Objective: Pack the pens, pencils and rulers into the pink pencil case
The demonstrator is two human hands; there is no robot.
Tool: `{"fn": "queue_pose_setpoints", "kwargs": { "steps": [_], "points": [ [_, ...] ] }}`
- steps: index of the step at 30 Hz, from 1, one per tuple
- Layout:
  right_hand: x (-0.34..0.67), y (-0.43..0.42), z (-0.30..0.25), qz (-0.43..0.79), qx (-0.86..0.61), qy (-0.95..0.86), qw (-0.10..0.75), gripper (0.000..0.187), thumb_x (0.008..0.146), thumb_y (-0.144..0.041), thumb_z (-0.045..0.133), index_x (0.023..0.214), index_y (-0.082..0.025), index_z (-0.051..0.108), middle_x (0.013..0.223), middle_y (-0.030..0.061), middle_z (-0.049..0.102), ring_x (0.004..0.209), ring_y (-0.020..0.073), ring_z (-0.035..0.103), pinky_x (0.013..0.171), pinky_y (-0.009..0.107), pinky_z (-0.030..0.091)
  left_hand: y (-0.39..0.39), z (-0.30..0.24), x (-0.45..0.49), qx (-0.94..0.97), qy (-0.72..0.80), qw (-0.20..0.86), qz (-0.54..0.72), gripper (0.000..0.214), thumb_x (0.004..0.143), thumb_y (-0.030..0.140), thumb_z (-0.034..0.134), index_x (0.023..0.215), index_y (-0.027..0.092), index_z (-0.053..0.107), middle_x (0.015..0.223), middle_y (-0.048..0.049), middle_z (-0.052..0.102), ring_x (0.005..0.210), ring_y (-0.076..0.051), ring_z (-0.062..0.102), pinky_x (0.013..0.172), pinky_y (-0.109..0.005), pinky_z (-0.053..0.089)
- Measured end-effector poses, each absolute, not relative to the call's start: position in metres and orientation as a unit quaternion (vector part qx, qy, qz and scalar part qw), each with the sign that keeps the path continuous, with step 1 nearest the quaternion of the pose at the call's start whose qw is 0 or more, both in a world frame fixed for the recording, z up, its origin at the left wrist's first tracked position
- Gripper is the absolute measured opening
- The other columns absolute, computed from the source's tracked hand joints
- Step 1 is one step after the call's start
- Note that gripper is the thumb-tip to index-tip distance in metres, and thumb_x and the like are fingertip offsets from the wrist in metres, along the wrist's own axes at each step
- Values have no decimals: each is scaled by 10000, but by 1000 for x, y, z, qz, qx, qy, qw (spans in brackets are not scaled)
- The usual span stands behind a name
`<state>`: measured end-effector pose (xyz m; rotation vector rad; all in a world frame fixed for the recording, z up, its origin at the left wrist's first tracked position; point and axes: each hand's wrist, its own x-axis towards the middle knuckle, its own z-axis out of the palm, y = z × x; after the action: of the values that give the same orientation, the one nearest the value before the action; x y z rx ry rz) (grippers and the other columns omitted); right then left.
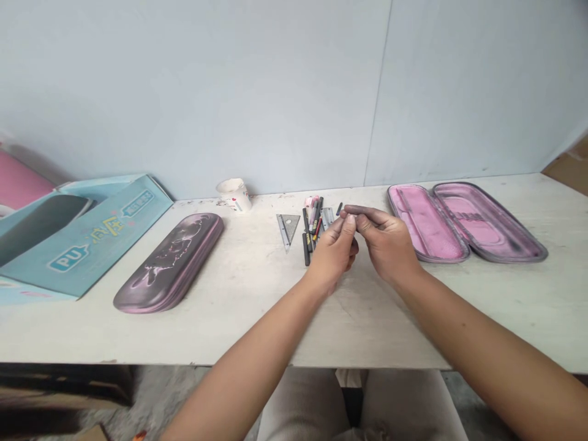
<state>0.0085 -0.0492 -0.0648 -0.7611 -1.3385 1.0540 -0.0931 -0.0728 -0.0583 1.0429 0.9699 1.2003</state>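
My left hand [334, 248] and my right hand [389, 242] meet above the table, fingertips and thumbs pinched together. Whatever they hold, if anything, is hidden by the fingers. A short dark blue stick-like piece [339, 209] shows just beyond the fingertips; I cannot tell whether it is held or lying down. Close to my left hand is a cluster of pens [306, 239], partly covered by that hand, with a clear ruler [327, 217] among them. A transparent set square [288, 229] lies left of the pens. Right of my right hand, an unzipped pink pencil case [498, 223] lies spread flat.
A closed dark pencil case [172, 260] with a raised pattern rests on the left of the table [248, 306]. Behind it stands a white paper cup [234, 195] near the wall. A light blue box [87, 245] with a dark object inside occupies the far left.
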Motion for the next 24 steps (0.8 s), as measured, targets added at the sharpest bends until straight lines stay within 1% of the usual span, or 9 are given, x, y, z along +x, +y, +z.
{"fn": "queue_pose_setpoints", "kwargs": {
  "steps": [3,7,9,13,16,19,22,24],
  "points": [
    [8,-49,-65,459,-330,-571,595,197,785,-302,600,944,-232,694,980,16,704,978,170,621,912,353,456,-72,-60,-92,444,416,605,514,366,790,574,485,784,212,431,475,99,288,348,-27,198,348,-128,144],
    [9,-48,-64,444,-352,-594,572,208,794,-299,583,958,-229,689,1004,16,698,968,166,623,881,335,472,-70,-65,-93,422,410,634,501,457,775,657,417,736,203,393,473,88,306,346,-32,220,344,-135,136],
    [10,-48,-63,419,-362,-619,557,209,801,-297,568,959,-231,689,995,15,699,947,164,627,847,322,483,-70,-65,-94,420,414,633,502,448,785,659,398,779,211,398,480,85,332,345,-35,229,347,-135,137],
    [12,-50,-60,380,-368,-648,548,196,812,-296,545,939,-224,676,873,7,708,878,158,635,765,293,492,-72,-61,-99,428,412,630,500,386,819,612,395,879,231,408,499,86,355,356,-36,241,364,-126,142],
    [12,-52,-61,371,-371,-648,551,183,813,-315,543,911,-212,657,832,8,704,829,153,639,721,278,488,-73,-59,-100,436,412,626,498,365,832,589,395,886,229,413,507,83,358,368,-36,254,373,-126,159],
    [9,-54,-64,361,-392,-645,548,204,810,-365,545,909,-208,630,816,14,701,794,161,642,699,286,482,-73,-58,-99,426,446,605,504,405,837,613,344,875,220,432,497,82,334,360,-39,248,365,-135,165],
    [7,-55,-67,363,-403,-656,525,202,809,-401,542,870,-217,601,868,24,701,819,178,643,732,319,480,-72,-58,-98,398,489,580,516,429,828,628,341,857,214,451,490,82,318,343,-41,251,353,-144,163],
    [6,-55,-68,357,-383,-679,514,191,817,-406,530,799,-223,582,984,42,680,955,199,615,825,356,458,-71,-58,-98,383,500,578,519,430,822,629,355,837,212,459,484,79,323,334,-41,254,347,-151,156]
  ]
}}
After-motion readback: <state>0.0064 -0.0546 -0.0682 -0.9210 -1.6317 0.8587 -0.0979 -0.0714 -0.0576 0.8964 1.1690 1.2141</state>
